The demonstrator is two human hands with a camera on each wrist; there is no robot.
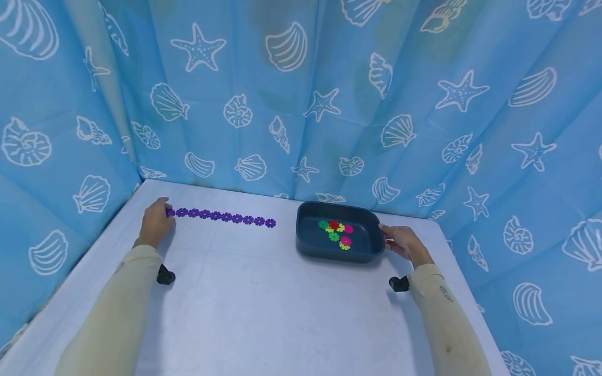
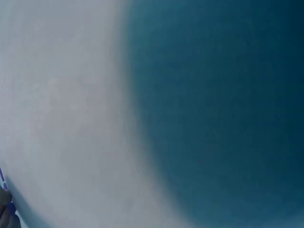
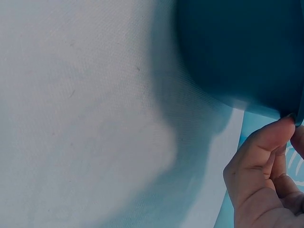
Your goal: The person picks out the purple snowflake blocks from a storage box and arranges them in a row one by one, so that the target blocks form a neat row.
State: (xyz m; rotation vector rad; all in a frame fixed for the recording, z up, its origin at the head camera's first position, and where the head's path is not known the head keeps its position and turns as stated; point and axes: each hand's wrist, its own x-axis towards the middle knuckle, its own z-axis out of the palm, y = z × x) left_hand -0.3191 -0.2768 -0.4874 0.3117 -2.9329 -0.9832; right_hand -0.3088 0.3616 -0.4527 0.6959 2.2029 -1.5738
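A row of purple flower-shaped discs (image 1: 215, 215) runs across the left part of the white table, evenly spaced. At its left end my left hand (image 1: 157, 222) pinches a purple disc (image 1: 170, 212); part of this disc is hidden by the fingers. A sliver of that hand (image 2: 5, 209) and some purple shows in the left wrist view's lower corner. To the right stands a dark blue-grey plastic basin (image 1: 324, 251) with several loose flower discs inside, among them red (image 1: 333, 225), green (image 1: 323, 224), pink and yellow ones. My right hand (image 1: 405, 243) grips the basin's right rim between thumb and fingers.
The white tabletop (image 1: 282, 313) stretches in front of the basin and the row. A blue curtain (image 1: 301, 104) with white shells and starfish hangs along the back and both sides. Black wrist cameras (image 1: 165, 275) jut inward from both sleeves.
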